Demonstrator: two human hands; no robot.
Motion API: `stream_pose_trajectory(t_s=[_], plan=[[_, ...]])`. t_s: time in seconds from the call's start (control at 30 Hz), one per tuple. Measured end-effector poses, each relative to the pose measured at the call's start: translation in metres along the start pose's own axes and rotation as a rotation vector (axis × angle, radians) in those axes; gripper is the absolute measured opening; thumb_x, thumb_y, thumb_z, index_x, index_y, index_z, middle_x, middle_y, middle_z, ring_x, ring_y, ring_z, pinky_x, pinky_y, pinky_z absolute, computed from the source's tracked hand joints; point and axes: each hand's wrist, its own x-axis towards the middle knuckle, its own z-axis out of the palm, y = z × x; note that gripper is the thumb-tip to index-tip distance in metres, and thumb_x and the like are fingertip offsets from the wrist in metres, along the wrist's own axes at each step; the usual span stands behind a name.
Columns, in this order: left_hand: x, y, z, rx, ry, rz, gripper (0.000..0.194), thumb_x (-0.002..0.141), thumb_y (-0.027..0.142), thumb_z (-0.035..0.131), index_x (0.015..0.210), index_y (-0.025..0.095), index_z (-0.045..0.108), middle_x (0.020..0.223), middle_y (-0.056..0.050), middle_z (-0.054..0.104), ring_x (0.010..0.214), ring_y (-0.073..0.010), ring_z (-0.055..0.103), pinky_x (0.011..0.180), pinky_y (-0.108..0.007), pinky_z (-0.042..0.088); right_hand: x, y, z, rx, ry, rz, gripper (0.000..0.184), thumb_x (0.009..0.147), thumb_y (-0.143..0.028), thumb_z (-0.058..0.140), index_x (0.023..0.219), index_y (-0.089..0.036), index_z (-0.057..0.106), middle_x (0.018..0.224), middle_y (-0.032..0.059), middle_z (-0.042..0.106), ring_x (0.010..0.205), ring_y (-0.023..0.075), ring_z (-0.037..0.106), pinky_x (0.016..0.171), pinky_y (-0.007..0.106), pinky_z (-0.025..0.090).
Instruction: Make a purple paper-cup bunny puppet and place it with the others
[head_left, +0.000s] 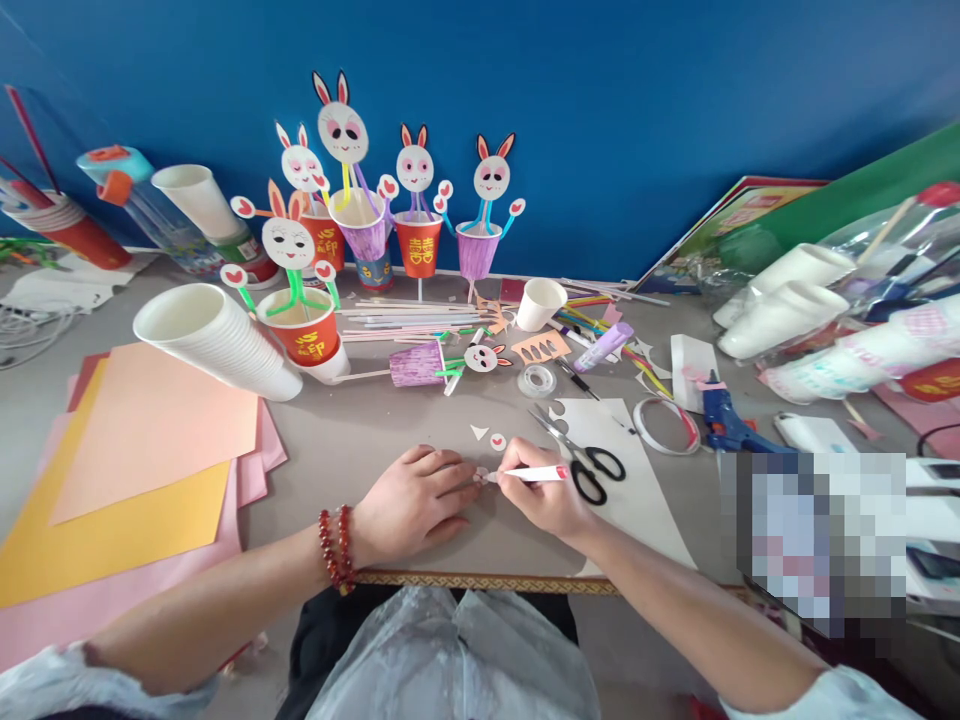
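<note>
In my right hand is a white marker with a red end, its tip down at a small paper circle. My left hand lies flat on the table, fingers stretched towards that circle and its fingertips at the circle's edge. Just beyond the marker lies another paper circle with a red heart on it, beside a white paper scrap. Black-handled scissors rest to the right of my right hand, partly on a white paper sheet.
Rabbit-faced paper cups stand along the blue wall; one purple cup lies on its side. Stacked white cups and coloured paper fill the left. Tape, a blue glue gun and bagged cups lie right.
</note>
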Motion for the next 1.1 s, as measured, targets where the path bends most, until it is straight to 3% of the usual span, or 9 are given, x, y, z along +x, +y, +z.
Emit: stream_pose_trajectory(t_s=[0.17, 1.1], plan=[[-0.0005, 0.0009, -0.0003, 0.004, -0.009, 0.001, 0.037, 0.097, 0.040, 0.052, 0.129, 0.022, 0.059, 0.132, -0.008, 0.064, 0.119, -0.0248, 0.056, 0.096, -0.041, 0.042, -0.0014, 0.0020, 0.0000, -0.017, 0.072, 0.016, 0.021, 0.086, -0.016, 0.055, 0.069, -0.023, 0.045, 0.057, -0.0053, 0.049, 0.049, 0.0109, 0.042, 0.049, 0.024, 0.034], [-0.0001, 0.0008, 0.0000, -0.002, -0.008, -0.004, 0.035, 0.098, 0.039, 0.050, 0.127, 0.021, 0.061, 0.132, -0.007, 0.065, 0.119, -0.0249, 0.057, 0.096, -0.040, 0.043, -0.0001, -0.0019, 0.0010, -0.014, 0.018, 0.016, 0.021, 0.084, -0.015, 0.055, 0.068, -0.023, 0.043, 0.057, -0.0061, 0.050, 0.049, 0.0107, 0.043, 0.054, 0.025, 0.039]])
